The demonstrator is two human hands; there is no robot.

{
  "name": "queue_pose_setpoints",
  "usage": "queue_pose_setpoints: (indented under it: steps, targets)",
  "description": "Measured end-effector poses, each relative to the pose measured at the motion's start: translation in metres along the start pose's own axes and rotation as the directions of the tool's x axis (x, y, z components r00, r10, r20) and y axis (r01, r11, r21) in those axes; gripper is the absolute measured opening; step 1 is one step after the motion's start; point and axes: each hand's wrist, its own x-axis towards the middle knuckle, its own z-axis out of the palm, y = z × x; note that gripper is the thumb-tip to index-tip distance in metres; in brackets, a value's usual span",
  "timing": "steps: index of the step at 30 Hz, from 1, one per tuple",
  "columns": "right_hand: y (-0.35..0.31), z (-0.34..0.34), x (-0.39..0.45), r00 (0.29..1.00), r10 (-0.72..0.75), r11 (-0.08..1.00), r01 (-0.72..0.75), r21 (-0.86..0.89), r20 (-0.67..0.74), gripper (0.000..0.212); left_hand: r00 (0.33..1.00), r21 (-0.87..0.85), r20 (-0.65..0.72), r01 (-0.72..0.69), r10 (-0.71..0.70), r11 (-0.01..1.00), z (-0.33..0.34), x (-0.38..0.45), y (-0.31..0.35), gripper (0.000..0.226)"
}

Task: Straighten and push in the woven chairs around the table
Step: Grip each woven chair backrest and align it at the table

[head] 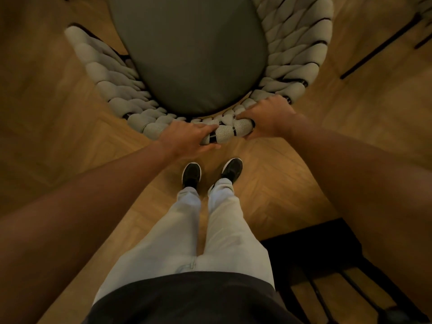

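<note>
A woven chair with thick pale braided cords and a dark grey seat cushion stands right in front of me, its curved back toward me. My left hand grips the top rail of the chair back, fingers curled over the weave. My right hand grips the same rail just to the right, thumb and fingers wrapped round a cord. The table is not in view.
Wooden parquet floor lies all around. My legs in pale trousers and black shoes stand just behind the chair. A dark slatted piece of furniture sits at the lower right. Thin black legs of another chair show at the upper right.
</note>
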Motion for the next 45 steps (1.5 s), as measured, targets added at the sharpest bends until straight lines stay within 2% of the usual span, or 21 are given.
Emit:
queue_pose_setpoints:
  steps: [5,8,11,14,20,24,29,33,37,42,45]
  targets:
    - [-0.037,0.020,-0.032,0.993,0.118,0.990,-0.116,0.079,-0.018,0.054,0.994,0.000,0.078,-0.077,0.077,0.997,0.013,-0.019,0.007,0.067]
    - [-0.060,0.028,-0.050,0.978,0.205,0.969,-0.200,0.145,-0.021,0.054,0.983,0.039,0.099,-0.162,0.157,0.986,0.016,-0.026,0.009,0.073]
    - [-0.085,0.038,-0.071,0.962,0.272,0.945,-0.260,0.199,-0.033,0.054,0.961,0.089,0.098,-0.266,0.258,0.960,0.019,-0.035,0.010,0.084]
    - [-0.109,0.051,-0.090,0.938,0.341,0.920,-0.318,0.229,-0.069,0.049,0.933,0.090,0.079,-0.357,0.350,0.930,0.020,-0.041,0.013,0.079]
    - [-0.161,0.063,-0.118,0.868,0.497,0.817,-0.468,0.337,0.001,0.050,0.867,0.135,0.196,-0.487,0.458,0.863,0.023,-0.051,0.016,0.076]
    - [-0.197,0.065,-0.135,0.815,0.575,0.733,-0.552,0.399,0.072,0.050,0.793,0.160,0.172,-0.608,0.584,0.778,0.026,-0.060,0.020,0.074]
    - [-0.244,0.076,-0.151,0.754,0.648,0.648,-0.619,0.444,0.108,0.052,0.704,0.291,0.168,-0.704,0.690,0.648,0.034,-0.073,0.026,0.067]
    - [-0.288,0.089,-0.159,0.689,0.717,0.571,-0.667,0.478,0.106,0.053,0.619,0.246,0.211,-0.783,0.757,0.572,0.042,-0.084,0.024,0.068]
    - [-0.330,0.096,-0.157,0.610,0.784,0.484,-0.714,0.506,0.111,0.055,0.561,0.148,0.307,-0.826,0.769,0.543,0.044,-0.093,0.024,0.073]
    - [-0.377,0.098,-0.149,0.508,0.850,0.374,-0.770,0.517,0.141,0.051,0.442,0.116,0.386,-0.894,0.810,0.433,0.044,-0.102,0.021,0.081]
    - [-0.403,0.096,-0.142,0.446,0.880,0.297,-0.786,0.542,0.164,0.057,0.380,0.099,0.444,-0.921,0.811,0.378,0.046,-0.104,0.019,0.079]
